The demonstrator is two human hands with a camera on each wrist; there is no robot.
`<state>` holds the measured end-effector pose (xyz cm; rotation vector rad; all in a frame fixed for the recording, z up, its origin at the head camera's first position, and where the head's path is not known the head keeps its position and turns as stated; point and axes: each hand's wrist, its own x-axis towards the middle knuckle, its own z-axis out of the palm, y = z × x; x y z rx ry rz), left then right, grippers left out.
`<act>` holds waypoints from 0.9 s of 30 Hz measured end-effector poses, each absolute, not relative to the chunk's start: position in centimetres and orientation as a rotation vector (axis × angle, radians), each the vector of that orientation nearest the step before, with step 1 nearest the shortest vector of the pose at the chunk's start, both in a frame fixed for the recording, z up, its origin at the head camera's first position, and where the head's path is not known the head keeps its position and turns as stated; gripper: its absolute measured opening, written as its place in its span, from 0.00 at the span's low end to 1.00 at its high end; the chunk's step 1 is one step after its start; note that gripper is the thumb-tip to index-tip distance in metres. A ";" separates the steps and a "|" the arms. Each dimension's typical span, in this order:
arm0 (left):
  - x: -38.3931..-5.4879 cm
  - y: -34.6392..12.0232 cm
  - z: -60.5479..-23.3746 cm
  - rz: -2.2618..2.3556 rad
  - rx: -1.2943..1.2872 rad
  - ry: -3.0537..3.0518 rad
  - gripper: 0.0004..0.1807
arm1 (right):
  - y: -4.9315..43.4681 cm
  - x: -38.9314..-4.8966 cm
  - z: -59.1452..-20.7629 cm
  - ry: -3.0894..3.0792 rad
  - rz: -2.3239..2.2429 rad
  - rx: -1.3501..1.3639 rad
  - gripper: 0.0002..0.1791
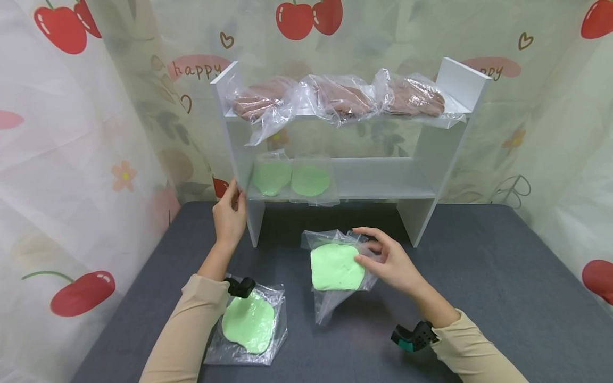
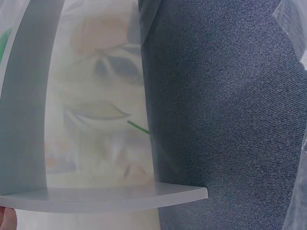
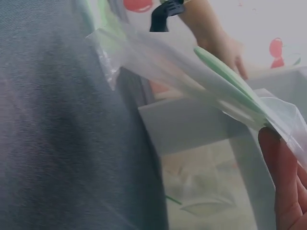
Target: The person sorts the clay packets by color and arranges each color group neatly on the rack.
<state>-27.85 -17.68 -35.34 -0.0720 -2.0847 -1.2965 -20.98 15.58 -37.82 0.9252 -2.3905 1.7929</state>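
My left hand touches the outer side of the white shelf's left panel; in the left wrist view just a bit of a finger shows below that panel's edge. Over the table, in front of the shelf, my right hand pinches the right side of a clear plastic bag holding a flat green piece. The right wrist view shows this green piece edge-on, with the fingers at the bag. Below my left wrist lies another bagged green piece.
Two bagged green pieces sit side by side on the left of the middle shelf board. Three bagged brown pieces line the top board. A dark cloth covers the table, and a thin cable lies at the back right.
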 end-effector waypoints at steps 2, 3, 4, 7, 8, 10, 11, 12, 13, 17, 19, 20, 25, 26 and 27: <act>-27.9 -17.7 -35.3 -1.291 -0.071 -2.084 0.24 | 15.7 -21.0 -37.4 -2.354 1.815 0.943 0.27; -27.9 -17.7 -35.3 -1.289 -0.072 -2.083 0.24 | 15.8 -21.0 -37.2 -2.335 1.825 0.952 0.27; -27.9 -17.7 -35.3 -1.289 -0.073 -2.084 0.24 | 15.8 -21.0 -36.9 -2.317 1.840 0.958 0.27; -27.9 -17.7 -35.3 -1.288 -0.076 -2.084 0.24 | 16.1 -21.0 -36.3 -2.269 1.862 0.967 0.28; -27.9 -17.7 -35.3 -1.287 -0.077 -2.084 0.24 | 16.1 -21.1 -36.1 -2.257 1.863 0.967 0.28; -27.9 -17.7 -35.3 -1.285 -0.078 -2.082 0.24 | 16.2 -21.1 -35.7 -2.240 1.864 0.959 0.28; -27.9 -17.7 -35.3 -1.282 -0.078 -2.081 0.24 | 16.3 -21.1 -35.6 -2.235 1.862 0.951 0.28; -27.9 -17.7 -35.3 -1.278 -0.077 -2.080 0.24 | 16.3 -21.2 -35.4 -2.230 1.861 0.945 0.28; -27.9 -17.7 -35.3 -1.273 -0.078 -2.080 0.24 | 16.4 -21.2 -35.2 -2.224 1.863 0.940 0.28; -27.8 -17.7 -35.3 -1.254 -0.078 -2.079 0.24 | 16.4 -21.2 -34.5 -2.189 1.871 0.918 0.29; -27.8 -17.7 -35.3 -1.245 -0.079 -2.079 0.24 | 16.5 -21.2 -34.1 -2.167 1.876 0.913 0.29; -27.8 -17.7 -35.3 -1.244 -0.080 -2.081 0.24 | 16.5 -21.3 -33.9 -2.157 1.878 0.909 0.29; -28.0 -17.8 -35.5 -1.235 -0.080 -2.086 0.24 | 16.8 -21.5 -33.1 -2.133 1.895 0.870 0.30; -28.0 -17.8 -35.6 -1.234 -0.080 -2.088 0.24 | 16.8 -21.5 -33.0 -2.128 1.898 0.858 0.30; -28.0 -17.8 -35.6 -1.232 -0.079 -2.088 0.24 | 16.8 -21.6 -32.9 -2.125 1.899 0.843 0.30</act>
